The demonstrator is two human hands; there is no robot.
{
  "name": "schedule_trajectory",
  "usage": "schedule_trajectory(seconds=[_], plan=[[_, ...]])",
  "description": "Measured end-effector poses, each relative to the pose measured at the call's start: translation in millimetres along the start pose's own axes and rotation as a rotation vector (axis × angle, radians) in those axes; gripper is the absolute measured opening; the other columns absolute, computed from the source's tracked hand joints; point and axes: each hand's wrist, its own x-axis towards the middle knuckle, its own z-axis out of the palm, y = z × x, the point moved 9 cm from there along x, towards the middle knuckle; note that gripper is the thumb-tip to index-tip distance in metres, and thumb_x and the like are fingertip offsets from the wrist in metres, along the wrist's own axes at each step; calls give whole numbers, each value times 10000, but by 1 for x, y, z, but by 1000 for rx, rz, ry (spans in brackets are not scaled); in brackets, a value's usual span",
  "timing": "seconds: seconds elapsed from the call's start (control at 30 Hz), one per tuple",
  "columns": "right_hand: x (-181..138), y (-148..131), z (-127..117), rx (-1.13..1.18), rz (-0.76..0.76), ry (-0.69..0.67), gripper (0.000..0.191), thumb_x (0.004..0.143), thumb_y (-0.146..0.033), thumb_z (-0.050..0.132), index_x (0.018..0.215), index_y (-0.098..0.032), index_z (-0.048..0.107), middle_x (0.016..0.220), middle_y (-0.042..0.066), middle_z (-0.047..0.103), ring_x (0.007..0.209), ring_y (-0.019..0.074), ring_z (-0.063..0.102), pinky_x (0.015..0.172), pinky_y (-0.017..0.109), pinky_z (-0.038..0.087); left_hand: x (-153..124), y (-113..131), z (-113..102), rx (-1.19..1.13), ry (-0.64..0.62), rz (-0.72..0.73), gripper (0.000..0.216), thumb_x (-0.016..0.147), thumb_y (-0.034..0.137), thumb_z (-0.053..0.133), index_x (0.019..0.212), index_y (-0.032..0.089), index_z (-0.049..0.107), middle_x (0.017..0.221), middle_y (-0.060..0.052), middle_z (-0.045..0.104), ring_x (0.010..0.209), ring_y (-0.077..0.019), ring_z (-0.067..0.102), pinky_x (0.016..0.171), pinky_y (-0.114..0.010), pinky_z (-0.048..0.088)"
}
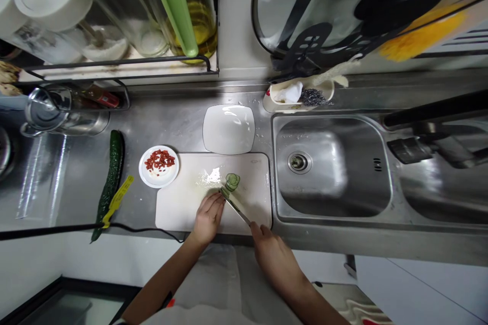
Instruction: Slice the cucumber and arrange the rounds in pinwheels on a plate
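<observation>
My right hand [272, 251] is wrapped round the handle of a knife [240, 212], whose blade slants up and left over the white cutting board [179, 213]. Beside the blade, my left hand [208, 218] has its fingers bent and pressed together on a piece of cucumber [224, 192]; most of that piece is hidden by the fingers and blade. Thin cucumber slices [232, 181] lie overlapped on the board just beyond the knife tip. A white squarish plate [229, 129] rests against the board's far edge. A round white dish [145, 177] with small red pieces overlaps the board's left corner.
A whole cucumber [110, 177] lies at the left, near a black cable [148, 230] with a yellow tag [118, 200]. The steel sink [331, 162] is right of the board. A caddy [280, 106] with a scrubber stands behind. Jars and an oil bottle [196, 25] fill the rack above.
</observation>
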Motion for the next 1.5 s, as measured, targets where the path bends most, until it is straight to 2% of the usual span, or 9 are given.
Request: schedule_trajectory(seconds=[0.3,0.57,1.2,1.5], plan=[[-5,3,5,21,4,-39,431,829,-10,313,1185,-175,489,967,100,615,775,183,646,627,240,434,-3,-4,4,7,-14,1,264,850,111,498,1093,161,589,1057,-86,644,1078,-190,565,950,-387,484],[-3,0,-1,53,-4,-44,398,814,-4,313,1108,-180,516,934,86,616,755,203,650,604,258,433,-3,-5,5,15,-23,3,262,853,109,492,1090,171,583,1053,-83,642,1070,-195,567,942,-405,486],[9,-8,-12,10,-39,-75,364,835,-7,289,1061,-163,529,919,102,625,802,186,648,644,237,453,-1,-2,2,39,5,22,241,854,114,494,1065,162,600,1002,-75,666,1031,-190,595,922,-396,502],[18,-9,-7,-8,-33,-59,366,850,-17,287,1077,-162,534,920,96,632,803,191,650,635,242,464,1,-1,2,45,2,27,258,851,99,493,1079,163,596,998,-67,668,1010,-182,601,921,-390,498]])
